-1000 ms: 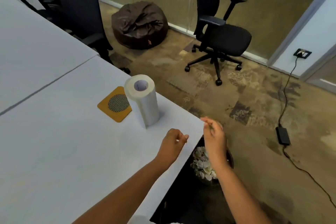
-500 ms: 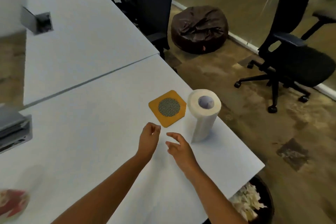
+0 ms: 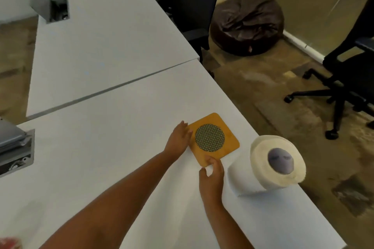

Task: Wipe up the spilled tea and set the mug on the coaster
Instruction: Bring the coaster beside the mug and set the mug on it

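While both hands are placed at the square orange wooden coaster with a round dark mesh inset (image 3: 212, 139), the coaster is seen lying flat on the white bench (image 3: 101, 157), near the bench's right edge. The left hand (image 3: 179, 137) is laid against the coaster's left edge with its fingers (image 3: 185, 127) straight and released, touching the rim. The right hand (image 3: 212, 176) is positioned at the near corner, where its fingertips (image 3: 210, 160) are set on the wood and the thumb is spread apart to the left; whether the corner is actually pinched cannot be told. An upright roll of white paper towel (image 3: 277, 161) is stood just beside the coaster, to its right, apart from both hands. A blurred red object (image 3: 9, 242) is visible at the lower left corner of the bench; what it is cannot be told. A brown beanbag (image 3: 247, 26) and a black office chair (image 3: 348, 79) are located on the floor beyond the bench.
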Action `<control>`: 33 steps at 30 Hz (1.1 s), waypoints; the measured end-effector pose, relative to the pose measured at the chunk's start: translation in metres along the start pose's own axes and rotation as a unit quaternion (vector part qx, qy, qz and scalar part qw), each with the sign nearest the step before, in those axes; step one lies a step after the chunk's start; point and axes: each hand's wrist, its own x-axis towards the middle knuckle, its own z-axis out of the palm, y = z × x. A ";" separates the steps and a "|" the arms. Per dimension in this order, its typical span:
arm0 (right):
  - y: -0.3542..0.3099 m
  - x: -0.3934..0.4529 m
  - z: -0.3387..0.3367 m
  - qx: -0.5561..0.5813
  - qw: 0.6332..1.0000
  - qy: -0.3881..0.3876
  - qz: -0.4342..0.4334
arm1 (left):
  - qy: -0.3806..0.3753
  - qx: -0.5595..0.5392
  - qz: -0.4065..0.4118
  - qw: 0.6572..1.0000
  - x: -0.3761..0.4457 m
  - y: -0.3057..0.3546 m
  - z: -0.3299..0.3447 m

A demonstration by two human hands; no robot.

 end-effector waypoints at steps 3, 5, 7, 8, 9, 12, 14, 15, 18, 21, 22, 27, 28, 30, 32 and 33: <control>0.005 0.005 0.008 0.001 1.000 0.015 0.006 | -0.049 0.048 0.005 0.998 0.031 -0.002 -0.002; 0.007 0.008 0.011 0.010 0.999 0.016 0.039 | -0.094 0.122 0.017 0.988 0.043 -0.006 -0.001; 0.007 0.012 0.013 0.019 0.998 0.019 0.061 | -0.110 0.150 0.027 0.982 0.048 -0.008 0.002; 0.007 0.013 0.013 0.025 0.998 0.021 0.057 | -0.111 0.144 0.029 0.983 0.048 -0.007 0.005; 0.006 0.014 0.013 0.035 0.998 0.026 0.052 | -0.109 0.133 0.028 0.985 0.047 -0.006 0.008; 0.004 0.011 0.010 0.046 0.997 0.035 0.041 | -0.079 0.106 0.010 0.991 0.042 -0.005 0.005; 0.004 0.008 0.007 0.046 0.998 0.030 0.028 | -0.063 0.089 0.008 0.994 0.030 -0.008 -0.002; 0.003 0.005 0.005 0.049 0.998 0.025 0.025 | -0.056 0.078 0.007 0.995 0.022 -0.011 -0.005; 0.002 -0.007 0.000 0.077 0.997 0.000 0.013 | -0.034 0.035 0.002 0.999 -0.008 -0.018 -0.020; -0.002 -0.026 -0.002 0.067 0.997 -0.029 -0.016 | 0.000 -0.029 -0.024 0.999 -0.043 -0.024 -0.037; -0.005 -0.032 -0.003 0.053 0.998 -0.033 -0.029 | 0.014 -0.066 -0.041 0.997 -0.057 -0.025 -0.043; -0.013 -0.058 -0.003 -0.005 0.997 -0.033 -0.068 | 0.072 -0.235 -0.059 0.968 -0.134 -0.029 -0.064; -0.014 -0.063 -0.003 -0.010 0.996 -0.037 -0.075 | 0.083 -0.257 -0.063 0.961 -0.149 -0.029 -0.067; -0.018 -0.073 -0.001 -0.021 0.995 -0.051 -0.083 | 0.102 -0.293 -0.075 0.948 -0.175 -0.035 -0.072; -0.020 -0.085 0.002 -0.022 0.993 -0.068 -0.097 | 0.119 -0.308 -0.087 0.940 -0.199 -0.046 -0.077; -0.020 -0.091 0.005 -0.018 0.992 -0.077 -0.102 | 0.128 -0.309 -0.094 0.938 -0.210 -0.052 -0.079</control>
